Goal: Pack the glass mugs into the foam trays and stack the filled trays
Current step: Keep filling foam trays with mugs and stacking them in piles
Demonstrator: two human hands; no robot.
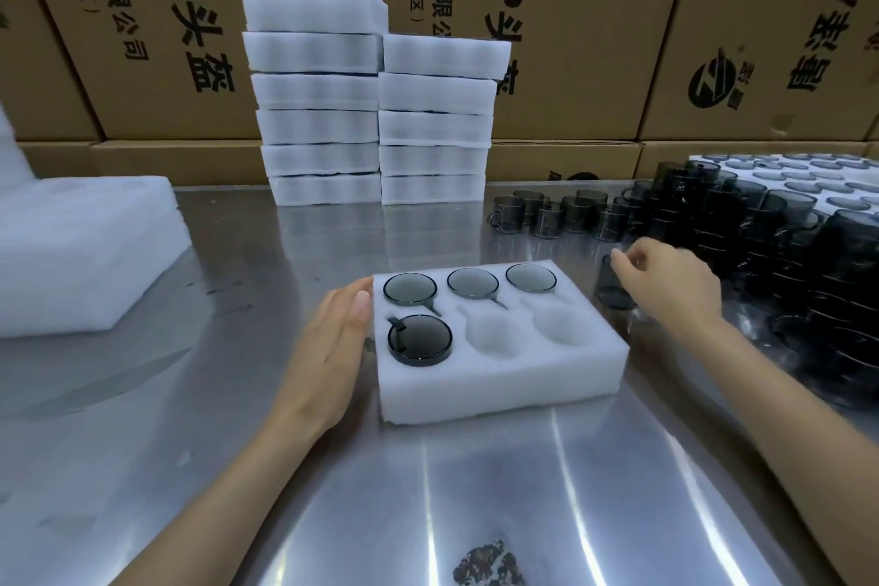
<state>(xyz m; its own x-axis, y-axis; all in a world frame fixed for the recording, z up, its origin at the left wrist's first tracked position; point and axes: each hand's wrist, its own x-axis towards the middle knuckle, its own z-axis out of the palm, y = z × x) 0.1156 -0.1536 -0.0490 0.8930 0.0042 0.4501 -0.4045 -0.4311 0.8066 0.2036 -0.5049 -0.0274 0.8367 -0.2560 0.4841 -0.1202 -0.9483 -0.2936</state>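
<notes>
A white foam tray (504, 390) lies on the steel table in front of me. Smoky grey glass mugs fill its three back pockets and the front left pocket (419, 339); the two other front pockets hold nothing. My left hand (333, 347) lies flat with straight fingers against the tray's left side. To the right of the tray, my right hand (670, 286) grips a dark glass mug (611, 288) by its rim, just above the table.
Two stacks of filled foam trays (376, 109) stand at the back centre. Loose dark mugs (761, 228) crowd the table's right side. More foam (81, 252) lies at the left. Cardboard boxes (594, 38) wall the back. A rusty patch (490, 564) marks the near table.
</notes>
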